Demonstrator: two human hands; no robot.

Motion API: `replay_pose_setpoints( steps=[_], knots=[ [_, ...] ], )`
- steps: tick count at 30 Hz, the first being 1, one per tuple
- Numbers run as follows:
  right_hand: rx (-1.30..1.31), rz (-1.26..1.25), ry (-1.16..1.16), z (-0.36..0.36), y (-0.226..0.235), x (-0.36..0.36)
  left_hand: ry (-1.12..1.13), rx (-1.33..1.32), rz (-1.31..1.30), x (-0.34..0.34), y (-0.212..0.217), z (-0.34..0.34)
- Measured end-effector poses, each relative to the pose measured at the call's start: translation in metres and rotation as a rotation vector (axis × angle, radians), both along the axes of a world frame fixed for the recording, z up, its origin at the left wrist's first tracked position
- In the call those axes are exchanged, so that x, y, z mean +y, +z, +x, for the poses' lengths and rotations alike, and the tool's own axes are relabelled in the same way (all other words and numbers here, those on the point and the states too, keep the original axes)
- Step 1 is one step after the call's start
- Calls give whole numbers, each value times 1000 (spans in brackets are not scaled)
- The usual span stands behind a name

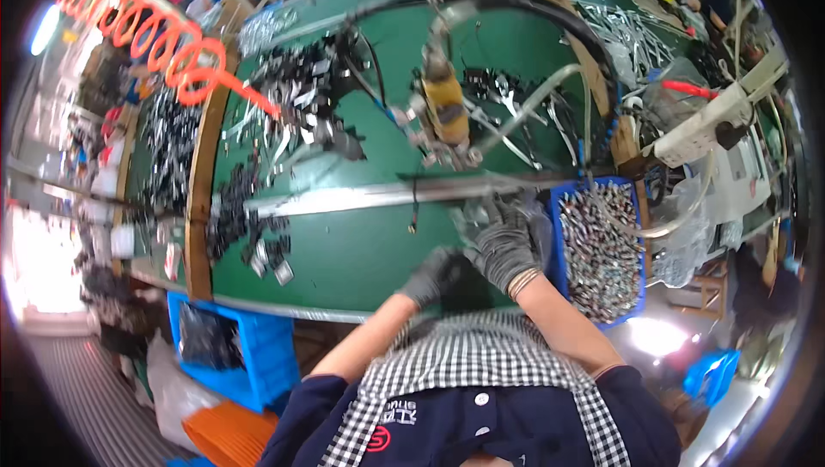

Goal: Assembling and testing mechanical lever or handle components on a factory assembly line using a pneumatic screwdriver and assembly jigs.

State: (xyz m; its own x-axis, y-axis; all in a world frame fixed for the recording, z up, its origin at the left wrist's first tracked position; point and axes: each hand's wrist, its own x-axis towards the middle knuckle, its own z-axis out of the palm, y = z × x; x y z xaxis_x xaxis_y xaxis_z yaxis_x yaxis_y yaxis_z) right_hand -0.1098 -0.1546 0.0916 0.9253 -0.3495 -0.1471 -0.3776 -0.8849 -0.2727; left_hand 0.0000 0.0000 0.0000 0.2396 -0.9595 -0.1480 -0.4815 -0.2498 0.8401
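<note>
My left hand (434,278), in a grey glove, is low over the green tabletop near its front edge. Its fingers are curled and blurred, and whatever they hold, if anything, is hidden. Just to its right and farther forward, my right hand (505,252), gloved alike, has its fingers at a crumpled clear plastic bag (468,219) and seems to grip it. More clear plastic lies along the right side of that hand. A blue tray (557,265) full of small metallic parts (600,248) stands close to the right. Beyond my hands a metal bar (344,198) runs across the table.
A yellow-bodied pneumatic tool (447,110) hangs over the table with hoses. An orange coiled hose (198,72) comes in from the upper left. Piles of black parts (305,80) lie at left and back. A white machine arm (705,128) stands right; a blue crate (266,355) is below left.
</note>
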Motion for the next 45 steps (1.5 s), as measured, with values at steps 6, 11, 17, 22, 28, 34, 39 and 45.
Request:
replay_pose_setpoints(
  steps=[6, 11, 17, 22, 28, 34, 39, 45],
  knots=[
    [-103, -213, -468, 38, -93, -31, -329, -294, -125, 31, 10, 59],
    [336, -205, -406, 36, 0, -19, -145, -489, -255, 92, -6, 89],
    [227, -429, -543, 70, -32, 11, -172, -532, -327, 102, -20, 93],
    [165, -455, -727, 50, -56, -17, -134, -569, -384, 111, -30, 90],
    [31, -663, -696, 12, -23, 26, -60, -567, -462, 121, -51, 85],
    [-368, -749, -356, 40, -13, 89, -28, -636, -559, 122, -57, 89],
    [-125, -277, -147, 87, -27, 102, 91, -421, -526, 103, -55, 122],
    [-87, -111, -104, 126, -63, 112, 508, -794, -387, 68, -30, 320]
  ],
)
